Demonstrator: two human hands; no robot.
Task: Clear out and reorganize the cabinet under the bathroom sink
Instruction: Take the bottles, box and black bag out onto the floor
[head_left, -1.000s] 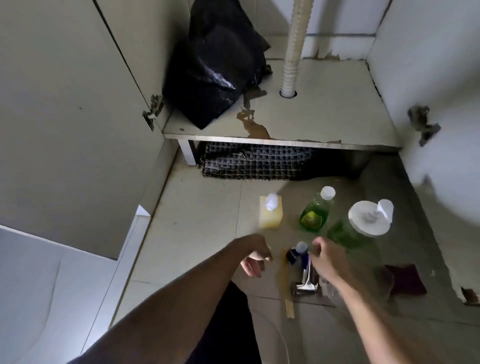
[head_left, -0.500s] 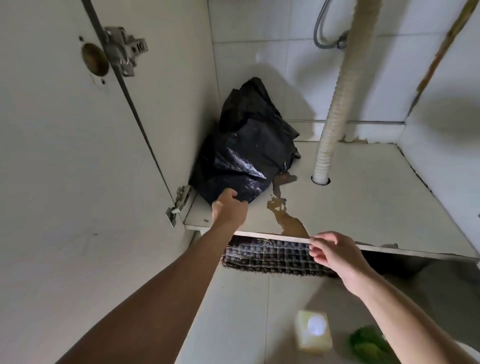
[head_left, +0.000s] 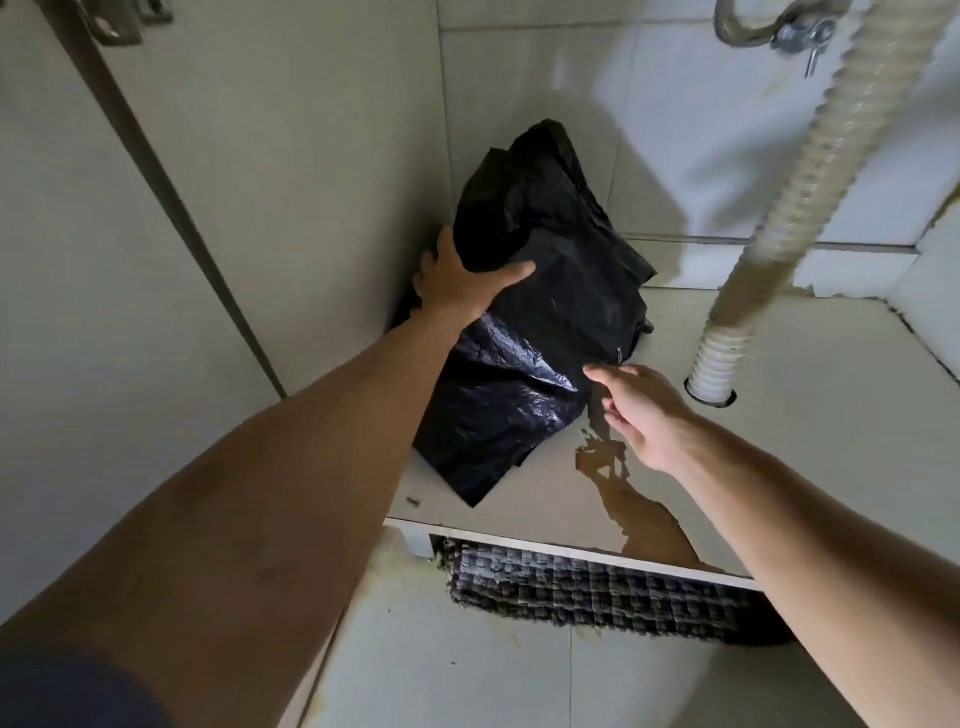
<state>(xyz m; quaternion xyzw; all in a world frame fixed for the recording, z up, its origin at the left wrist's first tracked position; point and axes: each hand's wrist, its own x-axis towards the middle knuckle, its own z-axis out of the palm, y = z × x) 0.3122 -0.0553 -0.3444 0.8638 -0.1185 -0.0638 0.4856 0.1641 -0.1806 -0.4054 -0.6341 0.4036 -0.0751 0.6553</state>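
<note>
Now the left hand (head_left: 462, 283) grips the top of the black bag (head_left: 540, 332), thumb and fingers curled round it. That bag sits in the back left corner of the cabinet floor (head_left: 810, 441). Fingers spread, the right hand (head_left: 644, 415) reaches near the bag's side, beside the white hose (head_left: 769, 244).

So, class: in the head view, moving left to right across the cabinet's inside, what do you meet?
Open cabinet door → left hand → black plastic bag → right hand → corrugated drain hose.
</note>
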